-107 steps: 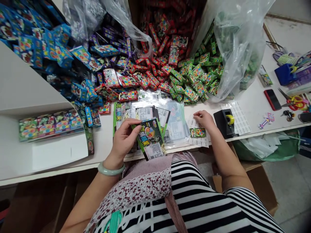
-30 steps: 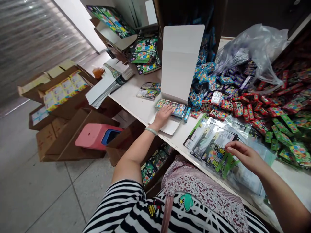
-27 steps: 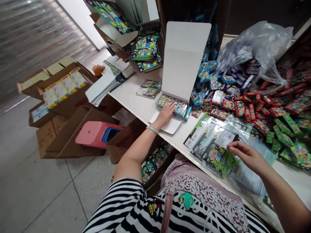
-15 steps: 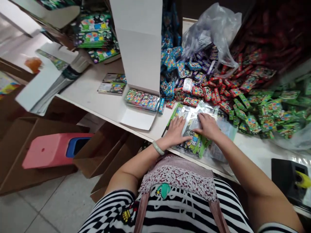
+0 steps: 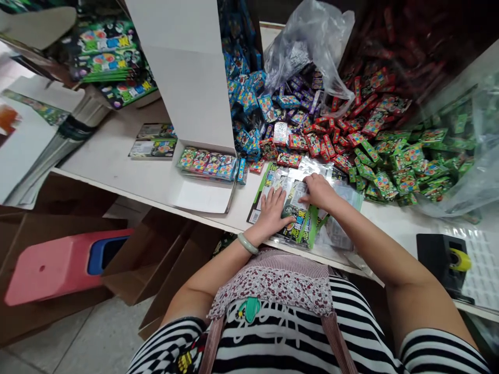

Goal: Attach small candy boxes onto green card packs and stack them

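A short-sleeved shirt (image 5: 362,332) is worn, striped in black and white, its front decorated with a green patch (image 5: 252,310), looping white lettering (image 5: 278,327) and, lower left, a yellow-and-red motif (image 5: 185,361). It is partly covered by an apron (image 5: 273,288), printed with small dark-red flowers, finely striped along one band and held by dusky-pink straps (image 5: 339,345). The left wrist is ringed by a pale green bangle (image 5: 247,243).

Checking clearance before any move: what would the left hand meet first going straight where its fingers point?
Probably the red boxes, beyond the packets under the left hand, though depth is unclear.
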A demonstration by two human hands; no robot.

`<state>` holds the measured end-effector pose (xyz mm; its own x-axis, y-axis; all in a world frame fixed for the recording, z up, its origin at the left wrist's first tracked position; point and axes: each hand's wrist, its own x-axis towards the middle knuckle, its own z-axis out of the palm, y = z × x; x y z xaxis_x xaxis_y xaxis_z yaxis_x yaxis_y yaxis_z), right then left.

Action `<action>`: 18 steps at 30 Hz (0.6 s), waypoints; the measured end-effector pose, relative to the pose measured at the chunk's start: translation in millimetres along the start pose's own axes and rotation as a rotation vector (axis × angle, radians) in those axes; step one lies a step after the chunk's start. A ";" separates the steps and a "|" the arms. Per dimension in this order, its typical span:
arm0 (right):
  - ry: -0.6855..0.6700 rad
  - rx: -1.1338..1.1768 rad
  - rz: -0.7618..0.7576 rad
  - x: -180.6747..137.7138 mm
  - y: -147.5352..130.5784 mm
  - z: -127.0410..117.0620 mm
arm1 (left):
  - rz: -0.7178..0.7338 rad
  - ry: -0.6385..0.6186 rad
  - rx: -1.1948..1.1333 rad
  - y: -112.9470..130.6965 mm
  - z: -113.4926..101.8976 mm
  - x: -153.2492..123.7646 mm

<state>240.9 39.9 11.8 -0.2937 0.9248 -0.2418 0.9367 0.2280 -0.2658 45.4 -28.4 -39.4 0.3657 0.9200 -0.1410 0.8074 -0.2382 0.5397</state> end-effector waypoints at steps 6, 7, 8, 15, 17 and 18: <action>0.078 0.385 -0.022 -7.7 7.3 -37.5 | 0.110 0.295 -0.244 4.3 -12.0 -9.3; 0.064 0.505 -0.051 -11.8 7.9 -44.5 | 0.148 0.350 -0.336 5.3 -18.7 -10.4; 0.014 0.621 -0.087 -16.1 7.9 -51.2 | 0.190 0.395 -0.413 6.5 -26.6 -11.0; -0.157 1.011 -0.084 -34.0 -1.9 -72.0 | 0.463 0.427 -0.165 23.2 -76.8 -8.2; -0.111 1.070 -0.081 -35.0 -4.3 -70.3 | 0.445 0.430 -0.056 26.7 -79.3 -6.5; -0.111 1.101 -0.106 -35.6 -5.6 -69.3 | 0.445 0.434 -0.035 27.1 -79.4 -5.6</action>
<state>259.4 26.9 86.6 -0.4288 0.8719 -0.2364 0.2409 -0.1419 -0.9601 28.5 -15.3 41.9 0.4360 0.7792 0.4503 0.6023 -0.6245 0.4973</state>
